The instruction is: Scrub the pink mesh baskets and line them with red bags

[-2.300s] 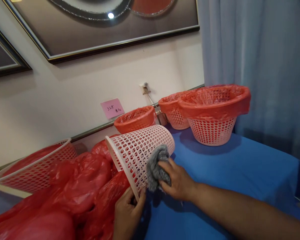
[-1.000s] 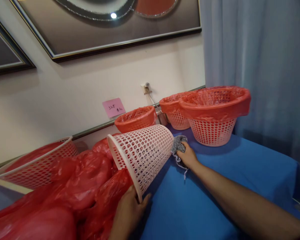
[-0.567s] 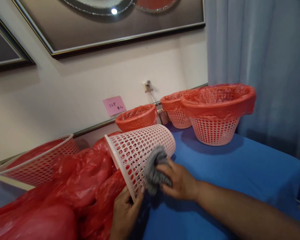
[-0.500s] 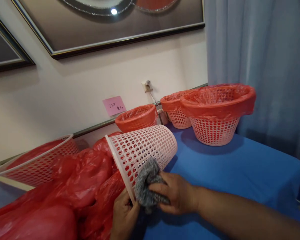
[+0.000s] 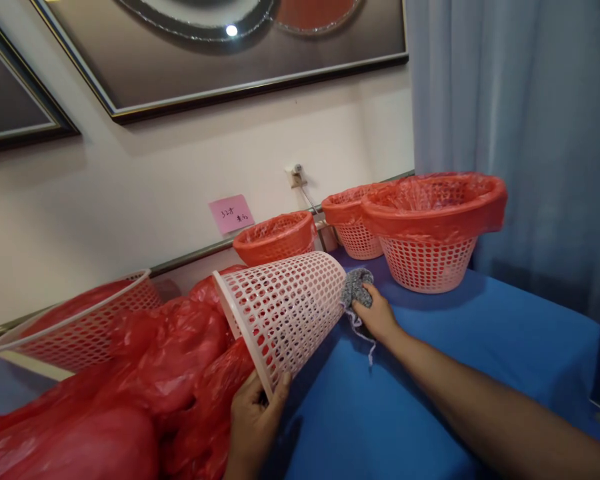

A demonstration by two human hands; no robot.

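Observation:
A white plastic basket (image 5: 290,307) with round holes lies tipped on its side, its mouth facing left. My left hand (image 5: 255,413) is closed on the lower part of its rim, thumb outside. In my right hand (image 5: 377,313) is a bunched grey cloth (image 5: 356,288), pressed against the basket's base end at the right. A loose pale thread dangles from the cloth. Red plastic bags (image 5: 165,360) are heaped under and left of the basket's mouth.
Lined baskets stand behind and right: a large one (image 5: 427,260), another (image 5: 357,233) beside it and one (image 5: 275,239) near the wall. An uncovered basket (image 5: 85,333) sits at left. A pink note (image 5: 231,214) and a socket (image 5: 296,177) are on the wall. Blue cloth (image 5: 480,347) covers the table.
My right hand has moved the cloth from near the basket's rim up and right to its base end. The left hand keeps its hold on the rim.

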